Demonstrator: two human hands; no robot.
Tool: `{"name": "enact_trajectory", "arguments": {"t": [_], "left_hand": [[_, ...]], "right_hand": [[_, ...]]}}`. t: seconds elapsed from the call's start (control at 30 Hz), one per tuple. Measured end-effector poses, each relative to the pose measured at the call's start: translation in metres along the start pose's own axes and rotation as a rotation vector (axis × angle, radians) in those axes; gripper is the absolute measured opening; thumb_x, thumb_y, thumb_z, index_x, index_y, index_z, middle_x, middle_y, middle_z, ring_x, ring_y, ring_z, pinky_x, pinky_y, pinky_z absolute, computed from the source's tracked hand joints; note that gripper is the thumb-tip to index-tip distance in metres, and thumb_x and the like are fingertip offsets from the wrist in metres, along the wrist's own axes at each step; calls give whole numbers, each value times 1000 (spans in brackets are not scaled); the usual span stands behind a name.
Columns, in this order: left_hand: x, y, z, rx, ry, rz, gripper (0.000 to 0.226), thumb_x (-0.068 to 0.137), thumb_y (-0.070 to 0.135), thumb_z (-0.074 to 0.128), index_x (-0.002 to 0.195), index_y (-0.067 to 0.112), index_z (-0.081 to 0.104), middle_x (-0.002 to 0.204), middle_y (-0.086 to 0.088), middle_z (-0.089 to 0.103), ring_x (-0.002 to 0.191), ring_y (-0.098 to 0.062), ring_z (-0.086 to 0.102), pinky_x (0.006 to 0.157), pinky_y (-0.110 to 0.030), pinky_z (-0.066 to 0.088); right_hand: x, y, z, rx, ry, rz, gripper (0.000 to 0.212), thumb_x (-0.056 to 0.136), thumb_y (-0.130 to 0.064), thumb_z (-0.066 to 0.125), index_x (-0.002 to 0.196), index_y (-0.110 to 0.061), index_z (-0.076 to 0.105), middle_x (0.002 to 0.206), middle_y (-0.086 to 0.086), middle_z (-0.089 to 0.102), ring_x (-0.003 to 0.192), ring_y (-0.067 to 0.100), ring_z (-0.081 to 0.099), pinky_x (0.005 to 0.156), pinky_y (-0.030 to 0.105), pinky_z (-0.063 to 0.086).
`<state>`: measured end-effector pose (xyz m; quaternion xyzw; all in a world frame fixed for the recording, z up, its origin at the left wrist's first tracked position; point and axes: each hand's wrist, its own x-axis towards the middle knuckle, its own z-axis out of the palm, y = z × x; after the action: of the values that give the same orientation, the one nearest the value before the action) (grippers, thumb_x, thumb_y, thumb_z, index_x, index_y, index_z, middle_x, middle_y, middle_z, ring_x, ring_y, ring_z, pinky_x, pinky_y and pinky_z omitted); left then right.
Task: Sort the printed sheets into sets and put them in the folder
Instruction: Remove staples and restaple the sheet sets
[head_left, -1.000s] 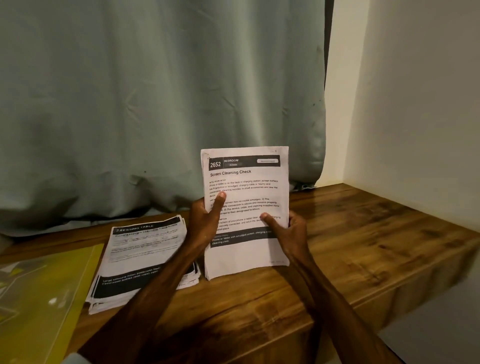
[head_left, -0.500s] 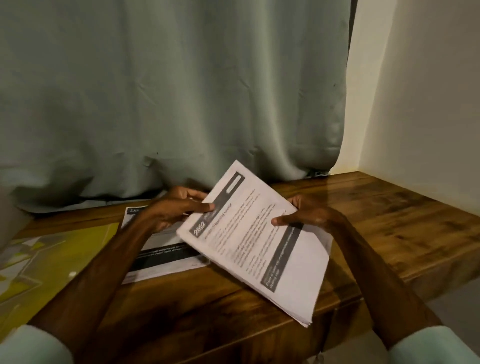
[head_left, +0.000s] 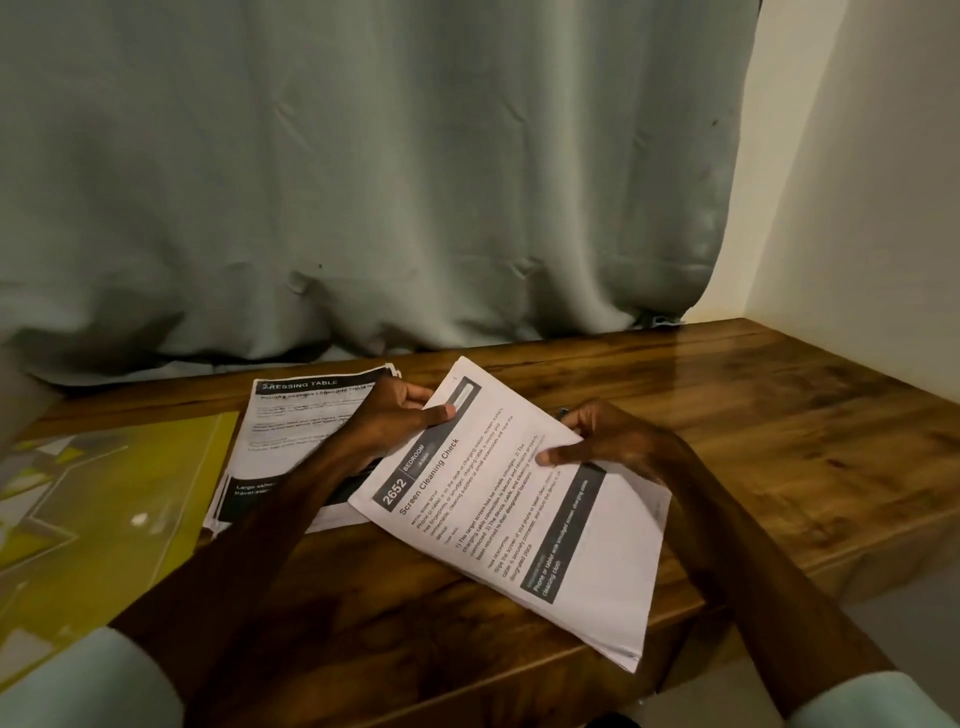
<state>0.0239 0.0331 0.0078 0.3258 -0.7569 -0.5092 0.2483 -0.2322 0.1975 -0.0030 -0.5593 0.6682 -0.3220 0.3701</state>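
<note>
A stack of printed sheets (head_left: 524, 525) headed "Screen Cleaning Check" lies tilted over the wooden table (head_left: 779, 447), its lower corner past the front edge. My left hand (head_left: 395, 421) pinches its top left edge, thumb on the page. My right hand (head_left: 613, 441) grips its right edge, thumb on top and fingers underneath. A second stack headed "Dressing Table" (head_left: 291, 436) lies flat to the left, partly hidden by my left forearm. The yellow-green transparent folder (head_left: 104, 499) lies at the table's left end.
A grey-green curtain (head_left: 363, 182) hangs behind the table and touches its back edge. A cream wall (head_left: 857, 208) closes off the right side. Bare wood shows to the right of the held stack.
The held stack went from upright facing me to turned sideways and lowered toward the table. Both hands shifted along its edges with it. The view moved closer.
</note>
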Motion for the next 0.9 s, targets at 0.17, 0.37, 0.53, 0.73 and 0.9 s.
{"name": "enact_trajectory", "arguments": {"t": [0.17,0.37,0.53,0.73,0.9], "left_hand": [[2,-11,1,-19,11,4,19,91,22,76,108,14,75,88,-1,80,76,-23,78,65,-32,62],[1,-18,1,-38,5,18,21,91,20,75,111,12,75,90,-2,80,77,-24,78,65,-31,62],[-2,-17,3,-53,-3,28,21,92,19,75,111,11,75,88,-2,80,74,-22,77,59,-27,60],[-2,-20,3,-56,-11,45,28,90,21,77,115,9,74,94,-3,80,78,-24,78,67,-33,63],[-4,-21,3,-26,-16,93,29,90,23,76,116,10,74,95,0,80,77,-22,78,64,-30,62]], "right_hand": [[10,9,-30,-278,575,-101,12,83,-24,83,91,-17,76,91,-3,74,92,21,71,82,33,59],[26,40,-30,-655,363,141,38,83,-54,76,98,-19,76,94,1,73,81,16,64,74,35,56],[26,33,-20,-585,420,81,21,93,-29,73,99,-9,75,94,7,73,79,16,64,64,26,49],[19,0,-5,516,379,-157,25,103,-24,57,121,-11,67,107,8,76,93,17,71,83,30,58],[39,-25,1,796,238,-171,46,101,-36,57,134,-4,62,106,10,68,87,15,65,69,28,56]]}}
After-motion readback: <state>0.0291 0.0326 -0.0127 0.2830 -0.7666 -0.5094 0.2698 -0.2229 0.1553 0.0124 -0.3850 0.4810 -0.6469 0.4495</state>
